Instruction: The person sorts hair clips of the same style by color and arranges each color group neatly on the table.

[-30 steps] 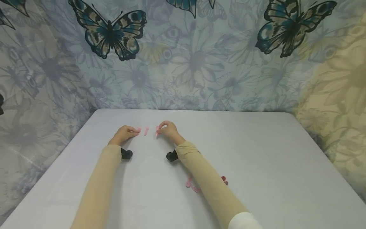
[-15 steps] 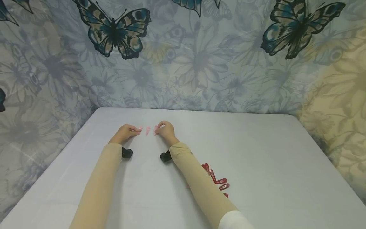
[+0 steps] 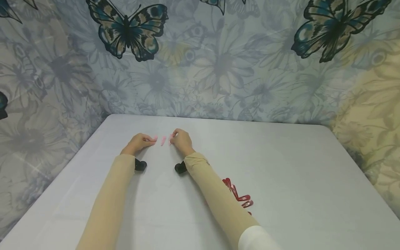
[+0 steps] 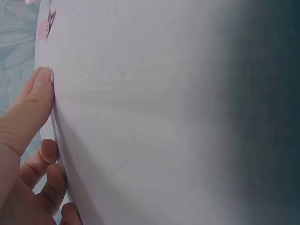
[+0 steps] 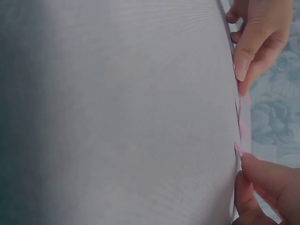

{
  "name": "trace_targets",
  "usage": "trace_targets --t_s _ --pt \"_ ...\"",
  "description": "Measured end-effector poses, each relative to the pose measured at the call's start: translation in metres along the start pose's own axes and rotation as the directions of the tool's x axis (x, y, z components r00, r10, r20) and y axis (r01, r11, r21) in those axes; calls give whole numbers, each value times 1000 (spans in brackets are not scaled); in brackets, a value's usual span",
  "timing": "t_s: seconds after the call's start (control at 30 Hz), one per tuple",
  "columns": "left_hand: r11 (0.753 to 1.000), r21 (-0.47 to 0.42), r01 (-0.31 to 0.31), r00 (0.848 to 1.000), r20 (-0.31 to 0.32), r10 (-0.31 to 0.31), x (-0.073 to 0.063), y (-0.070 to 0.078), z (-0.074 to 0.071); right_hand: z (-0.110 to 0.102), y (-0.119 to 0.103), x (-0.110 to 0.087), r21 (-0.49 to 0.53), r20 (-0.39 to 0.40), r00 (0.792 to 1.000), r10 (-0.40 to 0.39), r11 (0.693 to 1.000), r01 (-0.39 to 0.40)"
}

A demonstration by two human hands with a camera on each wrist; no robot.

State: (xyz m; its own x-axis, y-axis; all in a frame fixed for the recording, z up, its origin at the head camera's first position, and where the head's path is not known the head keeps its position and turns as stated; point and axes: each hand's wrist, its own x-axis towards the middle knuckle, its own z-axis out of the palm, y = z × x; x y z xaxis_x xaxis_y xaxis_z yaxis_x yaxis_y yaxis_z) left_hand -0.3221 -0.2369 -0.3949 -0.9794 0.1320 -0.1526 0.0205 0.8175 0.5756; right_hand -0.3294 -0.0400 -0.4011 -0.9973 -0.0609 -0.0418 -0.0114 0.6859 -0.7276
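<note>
Three pink snap hair clips stand in a short row near the far side of the white table (image 3: 281, 166). My left hand (image 3: 136, 143) pinches at the left pink hair clip (image 3: 155, 138) with thumb and index finger, hand low on the table. The middle pink hair clip (image 3: 163, 140) lies untouched between my hands. My right hand (image 3: 182, 141) grips the right pink hair clip (image 3: 170, 139) between thumb and finger. In the right wrist view, my right fingertips (image 5: 246, 161) are on its pink end, close to the tabletop. The fingers partly hide both outer clips.
Several red snap hair clips (image 3: 244, 198) lie in a loose cluster, partly behind my right sleeve (image 3: 215, 191). A black wrist camera (image 3: 141, 165) sits at my left wrist, another black camera (image 3: 180, 168) at my right. A butterfly-patterned wall (image 3: 218, 69) stands behind the table.
My right hand has moved left with its pink clip, closer to the middle one. The right forearm's shift uncovers more red clips and covers the loose pink ones. My left hand stays at its clip.
</note>
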Motion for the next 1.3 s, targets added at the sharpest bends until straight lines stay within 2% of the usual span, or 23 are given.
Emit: trace_targets --t_s 0.17,0.4,0.53,0.67,0.77,0.87,0.9,1.0,1.07,1.13,1.2,1.3 --pt "1000 11 11 1000 9 -11 -1 0 -1 2 -2 1 -35 4 1000 25 999 -24" --pt "1000 -8 -6 1000 -6 6 -1 1 -1 3 -6 -1 -76 1 997 71 995 -71" --pt "1000 -8 25 1000 6 -25 -2 3 -1 2 -8 -3 -98 19 996 83 992 -81" --pt "1000 -1 29 1000 8 -29 -2 3 -2 2 -9 -3 -95 10 996 84 992 -82" --pt "999 -3 33 999 10 -33 -2 1 -2 3 -7 0 -55 15 997 80 995 -79" --pt "999 -4 44 999 19 -44 -2 2 -1 5 -1 5 42 32 997 70 997 -71" --pt "999 -6 49 999 22 -48 -2 3 -1 9 8 11 82 14 999 49 995 -50" --pt "997 1 72 997 42 -72 -3 7 -1 4 11 14 188 27 998 51 981 -55" --pt "995 2 98 994 53 -98 -4 10 -1 -4 9 11 238 36 998 45 970 -53" --pt "992 0 127 990 60 -127 -5 14 -2 -19 1 4 250 72 996 46 966 -63" --pt "990 0 138 989 56 -138 -5 15 -3 -31 -3 -2 254 74 997 16 967 -34" --pt "990 -10 141 989 45 -141 -7 13 -4 -46 -9 -11 344 123 992 17 937 -59"
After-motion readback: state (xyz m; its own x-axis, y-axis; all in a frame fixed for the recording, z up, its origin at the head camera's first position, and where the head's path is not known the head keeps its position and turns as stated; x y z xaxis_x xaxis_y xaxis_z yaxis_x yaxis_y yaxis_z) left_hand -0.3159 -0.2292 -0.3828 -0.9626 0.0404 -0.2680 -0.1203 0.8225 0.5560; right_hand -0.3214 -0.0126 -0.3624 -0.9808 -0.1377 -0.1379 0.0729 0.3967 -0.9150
